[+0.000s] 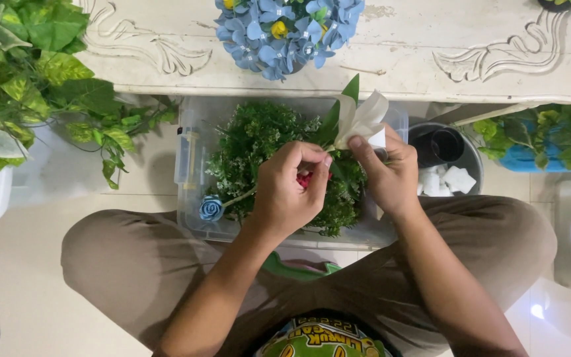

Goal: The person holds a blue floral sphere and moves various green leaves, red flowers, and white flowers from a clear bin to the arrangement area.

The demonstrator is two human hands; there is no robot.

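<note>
My left hand [289,192] is closed around a small red flower piece [305,178] and a thin stem, above a clear plastic box [190,165] full of green artificial foliage [259,142]. My right hand [384,172] pinches a white artificial lily with green leaves [358,119] between thumb and fingers. The two hands meet over the box. A small blue rose [211,207] on a stem lies at the box's near left corner. I sit with my knees spread around the box.
A white carved table [431,59] stands ahead, bearing a blue flower bouquet [285,30]. Leafy vines [34,79] hang at left over a white planter. A grey bucket [470,158] with a black cup and white foam pieces sits at right beside more greenery [543,135].
</note>
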